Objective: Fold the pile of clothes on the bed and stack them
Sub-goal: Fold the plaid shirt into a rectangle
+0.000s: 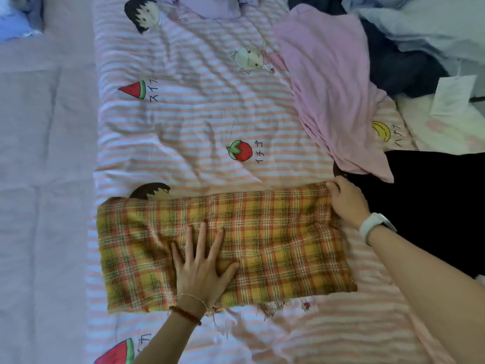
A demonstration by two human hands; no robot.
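Head view: A yellow plaid cloth, folded into a long rectangle, lies flat across the near part of the bed, on a pink-and-white striped cover printed with fruit and cartoon figures. The left hand rests palm-down on the cloth's near middle, fingers straight and spread, grasping nothing; two bracelets circle its wrist. The right hand pinches the cloth's far right corner, fingers curled over the edge; a white wristband sits on that wrist. A pink garment lies loose at the right, beyond the plaid cloth. A black garment lies just right of the right hand. Dark and pale blue clothes are heaped at the far right.
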